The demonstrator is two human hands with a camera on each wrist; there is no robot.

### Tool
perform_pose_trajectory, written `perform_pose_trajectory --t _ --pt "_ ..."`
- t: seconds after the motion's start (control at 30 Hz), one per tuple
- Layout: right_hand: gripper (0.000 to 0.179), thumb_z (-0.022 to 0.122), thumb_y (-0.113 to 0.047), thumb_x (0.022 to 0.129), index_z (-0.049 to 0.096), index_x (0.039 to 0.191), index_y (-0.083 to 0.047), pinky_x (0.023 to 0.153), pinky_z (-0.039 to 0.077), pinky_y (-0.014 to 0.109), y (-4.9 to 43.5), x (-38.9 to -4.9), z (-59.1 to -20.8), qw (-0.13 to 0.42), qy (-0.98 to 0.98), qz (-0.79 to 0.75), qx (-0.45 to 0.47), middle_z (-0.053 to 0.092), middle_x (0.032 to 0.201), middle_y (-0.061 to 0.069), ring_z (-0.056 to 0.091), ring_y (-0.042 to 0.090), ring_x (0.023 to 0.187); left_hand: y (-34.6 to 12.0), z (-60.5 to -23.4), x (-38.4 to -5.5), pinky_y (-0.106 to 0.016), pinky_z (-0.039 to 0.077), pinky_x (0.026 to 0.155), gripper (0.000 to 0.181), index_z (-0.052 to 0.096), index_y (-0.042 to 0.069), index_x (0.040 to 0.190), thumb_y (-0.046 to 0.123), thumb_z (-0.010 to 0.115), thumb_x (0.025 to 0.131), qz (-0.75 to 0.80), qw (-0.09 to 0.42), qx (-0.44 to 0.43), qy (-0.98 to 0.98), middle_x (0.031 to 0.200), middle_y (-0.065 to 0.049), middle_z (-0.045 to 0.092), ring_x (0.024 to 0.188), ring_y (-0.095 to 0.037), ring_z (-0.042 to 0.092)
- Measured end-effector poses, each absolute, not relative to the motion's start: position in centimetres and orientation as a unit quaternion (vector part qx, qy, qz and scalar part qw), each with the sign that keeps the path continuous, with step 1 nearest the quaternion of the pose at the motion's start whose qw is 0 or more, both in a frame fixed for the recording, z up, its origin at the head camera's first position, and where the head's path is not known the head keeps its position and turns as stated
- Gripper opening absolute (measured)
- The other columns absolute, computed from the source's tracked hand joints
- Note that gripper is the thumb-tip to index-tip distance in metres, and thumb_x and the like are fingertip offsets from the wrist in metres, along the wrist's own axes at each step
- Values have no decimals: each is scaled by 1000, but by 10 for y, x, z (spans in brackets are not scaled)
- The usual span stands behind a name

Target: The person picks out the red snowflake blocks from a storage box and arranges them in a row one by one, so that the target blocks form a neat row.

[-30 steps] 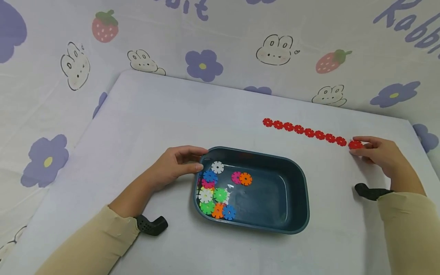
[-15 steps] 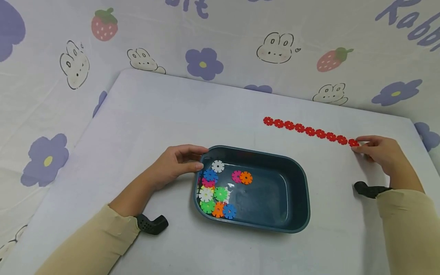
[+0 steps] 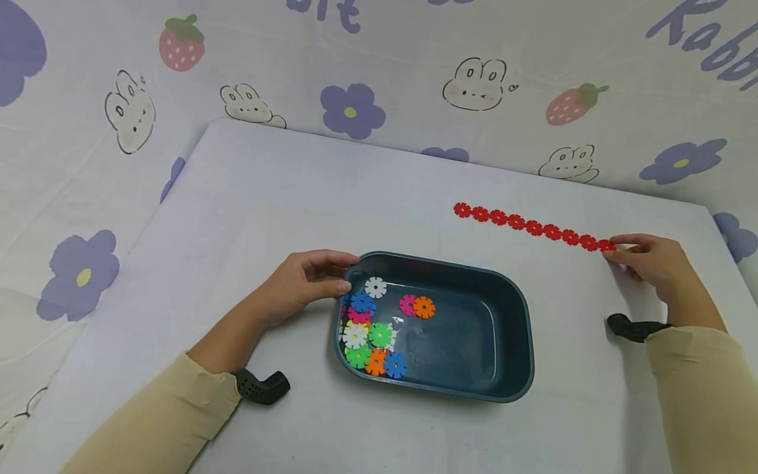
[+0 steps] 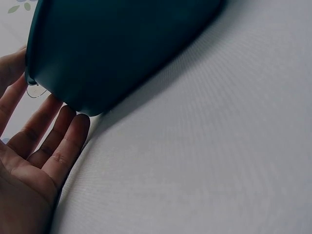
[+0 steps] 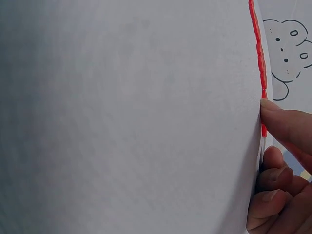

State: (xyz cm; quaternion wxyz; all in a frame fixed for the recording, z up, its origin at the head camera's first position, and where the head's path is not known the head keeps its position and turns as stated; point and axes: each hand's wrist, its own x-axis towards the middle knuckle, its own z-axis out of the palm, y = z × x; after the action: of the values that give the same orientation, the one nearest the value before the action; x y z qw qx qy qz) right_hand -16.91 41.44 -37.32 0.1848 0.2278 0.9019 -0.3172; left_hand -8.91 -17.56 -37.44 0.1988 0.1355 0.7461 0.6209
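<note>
In the head view my right hand (image 3: 657, 263) pinches the red snowflake disc (image 3: 606, 245) at the right end of a row of red snowflake discs (image 3: 534, 228). The thumb presses on that end in the right wrist view, where the row (image 5: 260, 46) shows edge-on along the table. My left hand (image 3: 296, 286) holds the left end of a dark blue plastic basin (image 3: 441, 388), thumb at the rim. Seen from the left wrist, its fingers (image 4: 68, 146) reach the outer wall of the basin (image 4: 117, 53) near its base.
Loose snowflake discs in white, blue, green, orange and pink lie in the basin, mostly along its left side, with an orange disc (image 3: 423, 307) nearer the middle. A white table (image 3: 284, 191) spreads beneath, backed by a printed cloth (image 3: 408, 59).
My right hand has brought the red disc leftward, closing the gap to the end of the row. The left hand and the basin have stayed in place.
</note>
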Motion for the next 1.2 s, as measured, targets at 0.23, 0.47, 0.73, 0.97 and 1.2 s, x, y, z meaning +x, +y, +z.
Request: perform_pose_trajectory --t 0.23,0.47,0.73,0.97,1.2 --pt "82 61 -64 86 41 147 -13 72 41 42 408 -168 -372 175 909 -310 217 46 111 13 44 29 98 -177 -377 -88 -31 53 94 44 63 13 131 23 73 89 624 200 142 742 127 -7 64 117 -23 59" --pt "75 56 -61 90 46 144 -10 65 48 27 376 -174 -351 126 946 -271 125 48 121 21 46 35 102 -177 -377 -88 -30 53 94 44 62 13 131 23 73 89 624 202 145 741 127 -8 64 116 -23 59" --pt "47 68 -42 91 63 127 -13 57 48 25 292 -160 -299 40 963 -265 -39 58 98 11 53 23 83 -177 -378 -90 -31 54 93 41 64 17 129 23 73 89 628 206 148 736 127 -5 64 117 -23 59" --pt "27 72 -20 90 69 116 -18 66 53 23 204 -127 -261 130 911 -293 -260 67 94 -4 61 13 79 -178 -378 -91 -31 54 93 41 64 17 129 21 73 90 635 204 151 729 128 -3 64 117 -24 58" --pt "25 71 -26 91 71 115 -20 76 57 26 137 -107 -281 308 830 -267 -381 68 96 -9 62 10 84 -179 -379 -91 -31 54 94 42 63 15 130 23 73 89 637 201 156 728 129 -4 63 117 -23 59"
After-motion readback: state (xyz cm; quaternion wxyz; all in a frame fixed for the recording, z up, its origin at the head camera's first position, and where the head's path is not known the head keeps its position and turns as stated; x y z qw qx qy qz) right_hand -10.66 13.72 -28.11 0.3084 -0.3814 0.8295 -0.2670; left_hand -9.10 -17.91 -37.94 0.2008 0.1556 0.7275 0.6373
